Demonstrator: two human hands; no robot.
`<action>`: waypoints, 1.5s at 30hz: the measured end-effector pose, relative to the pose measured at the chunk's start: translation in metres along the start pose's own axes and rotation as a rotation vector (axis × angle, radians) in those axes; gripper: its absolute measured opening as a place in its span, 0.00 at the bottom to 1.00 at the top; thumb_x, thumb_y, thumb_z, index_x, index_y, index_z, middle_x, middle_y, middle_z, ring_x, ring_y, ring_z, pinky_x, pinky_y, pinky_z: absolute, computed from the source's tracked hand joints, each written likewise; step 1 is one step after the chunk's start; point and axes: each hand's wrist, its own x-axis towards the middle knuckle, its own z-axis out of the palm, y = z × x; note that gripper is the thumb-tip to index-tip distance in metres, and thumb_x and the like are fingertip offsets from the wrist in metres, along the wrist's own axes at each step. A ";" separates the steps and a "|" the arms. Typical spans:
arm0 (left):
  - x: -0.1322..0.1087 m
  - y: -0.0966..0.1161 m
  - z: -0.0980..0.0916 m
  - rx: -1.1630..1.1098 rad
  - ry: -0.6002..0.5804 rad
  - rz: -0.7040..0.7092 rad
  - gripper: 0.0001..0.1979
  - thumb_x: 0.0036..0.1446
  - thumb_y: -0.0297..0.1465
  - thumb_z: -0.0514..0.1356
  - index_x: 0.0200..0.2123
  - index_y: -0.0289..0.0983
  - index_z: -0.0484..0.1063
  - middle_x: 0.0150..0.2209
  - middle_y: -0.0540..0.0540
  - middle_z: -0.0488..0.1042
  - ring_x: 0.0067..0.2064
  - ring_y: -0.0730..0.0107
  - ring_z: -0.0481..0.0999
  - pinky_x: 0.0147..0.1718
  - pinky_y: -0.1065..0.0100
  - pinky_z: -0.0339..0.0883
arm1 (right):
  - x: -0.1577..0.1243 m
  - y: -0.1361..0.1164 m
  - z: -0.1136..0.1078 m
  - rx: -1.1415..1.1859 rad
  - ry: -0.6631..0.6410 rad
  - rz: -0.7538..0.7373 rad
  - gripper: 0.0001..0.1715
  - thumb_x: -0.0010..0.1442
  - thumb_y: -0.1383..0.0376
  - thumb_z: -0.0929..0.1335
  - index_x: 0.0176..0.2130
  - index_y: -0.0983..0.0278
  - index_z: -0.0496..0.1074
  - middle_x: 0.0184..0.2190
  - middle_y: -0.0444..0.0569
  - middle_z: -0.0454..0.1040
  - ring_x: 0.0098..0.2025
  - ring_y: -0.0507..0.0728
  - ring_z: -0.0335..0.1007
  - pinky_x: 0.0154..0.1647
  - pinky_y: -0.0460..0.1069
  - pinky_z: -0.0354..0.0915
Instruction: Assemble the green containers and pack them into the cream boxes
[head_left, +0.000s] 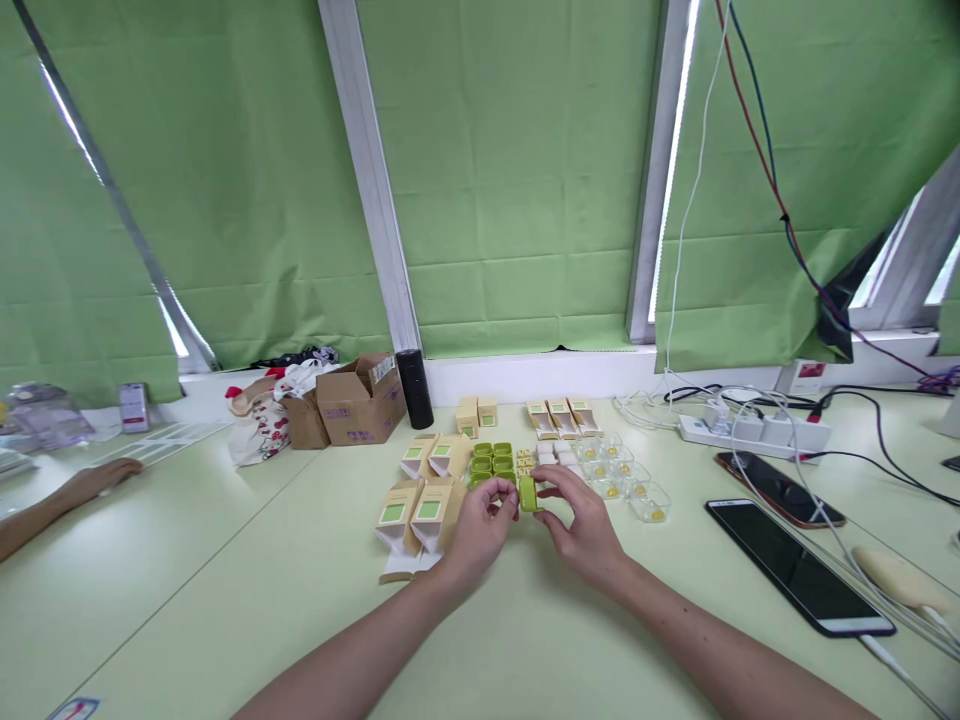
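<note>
Green piece [528,494]: small, smooth and blocky, with soft corners; it is up in the right hand, in front of the person, over the pale table [517,640].
Right hand [576,520]: pinching the green piece between thumb and bent fingers.
Left hand [484,520]: thumb and fingertips pressed together at the near side of the green piece; I cannot tell if they touch it or hold something tiny.
Green cups [482,465]: shiny and squarish, standing close in two lines behind the left hand.
Yellow bits [524,455]: tiny, just beside the cups; too small to tell more.
White blocks [546,455]: pale and chunky, partly behind the right hand.
Clear cups [649,503]: see-through and rounded, with yellow spots inside.
Tan boxes [406,500]: stiff card with green squares and white insides, flaps open; the left hand is near them.
Back boxes [562,418]: three card ones, open, in a row.
Brown carton [360,408]: big, plain cardboard, beside a round black tube [415,390].
Phones [799,565]: two flat, dark, glassy slabs.
Another person's hand [101,482]: lying on the table, far left.
Window covers [510,180]: green, creased sheets.
</note>
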 end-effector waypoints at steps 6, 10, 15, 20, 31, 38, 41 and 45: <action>-0.001 0.004 0.001 0.000 -0.010 0.001 0.14 0.58 0.43 0.64 0.32 0.38 0.71 0.31 0.49 0.74 0.33 0.66 0.73 0.35 0.66 0.66 | 0.000 0.001 0.000 0.010 0.007 0.004 0.29 0.61 0.75 0.67 0.59 0.56 0.73 0.56 0.54 0.77 0.56 0.63 0.77 0.50 0.58 0.83; -0.001 0.002 0.000 0.016 0.006 0.011 0.14 0.60 0.43 0.64 0.32 0.38 0.71 0.32 0.47 0.75 0.35 0.65 0.75 0.36 0.66 0.67 | 0.000 0.002 0.000 0.012 0.003 0.017 0.30 0.61 0.75 0.67 0.59 0.55 0.72 0.56 0.53 0.77 0.56 0.63 0.77 0.50 0.59 0.82; 0.000 0.000 0.000 0.003 0.007 0.023 0.13 0.59 0.43 0.64 0.33 0.38 0.72 0.32 0.48 0.75 0.35 0.65 0.75 0.37 0.66 0.68 | 0.000 0.002 0.000 0.006 -0.005 0.024 0.31 0.60 0.75 0.67 0.60 0.55 0.72 0.56 0.53 0.77 0.57 0.63 0.77 0.50 0.60 0.82; 0.001 0.000 0.000 -0.010 0.010 0.030 0.13 0.59 0.42 0.65 0.32 0.38 0.71 0.32 0.48 0.75 0.35 0.65 0.75 0.37 0.66 0.70 | 0.000 0.000 -0.001 0.010 -0.005 0.028 0.30 0.61 0.75 0.67 0.59 0.55 0.72 0.56 0.53 0.77 0.57 0.63 0.77 0.51 0.59 0.82; 0.001 0.003 -0.001 -0.029 0.001 0.017 0.15 0.59 0.44 0.65 0.32 0.38 0.72 0.31 0.49 0.75 0.34 0.65 0.76 0.36 0.66 0.70 | 0.001 0.000 0.000 0.013 0.014 0.038 0.29 0.61 0.74 0.68 0.59 0.55 0.72 0.55 0.54 0.77 0.55 0.63 0.78 0.49 0.59 0.82; 0.001 0.002 -0.001 -0.026 0.008 0.010 0.16 0.60 0.45 0.65 0.32 0.38 0.72 0.31 0.48 0.76 0.35 0.64 0.76 0.35 0.66 0.69 | 0.000 0.001 -0.001 0.007 0.015 0.041 0.29 0.62 0.73 0.68 0.60 0.55 0.72 0.56 0.54 0.77 0.55 0.64 0.78 0.49 0.59 0.82; 0.001 0.002 -0.001 -0.023 0.009 0.003 0.17 0.59 0.47 0.66 0.31 0.38 0.72 0.30 0.48 0.76 0.34 0.64 0.76 0.35 0.66 0.69 | 0.001 0.000 -0.001 0.005 0.019 0.043 0.29 0.61 0.73 0.68 0.59 0.54 0.72 0.55 0.53 0.77 0.55 0.63 0.78 0.49 0.58 0.82; 0.001 0.003 -0.002 -0.024 0.010 -0.005 0.18 0.58 0.47 0.65 0.32 0.38 0.72 0.30 0.48 0.75 0.34 0.64 0.76 0.36 0.65 0.68 | 0.001 0.000 -0.001 0.007 0.017 0.053 0.30 0.61 0.73 0.68 0.59 0.53 0.72 0.55 0.52 0.77 0.55 0.63 0.78 0.49 0.58 0.82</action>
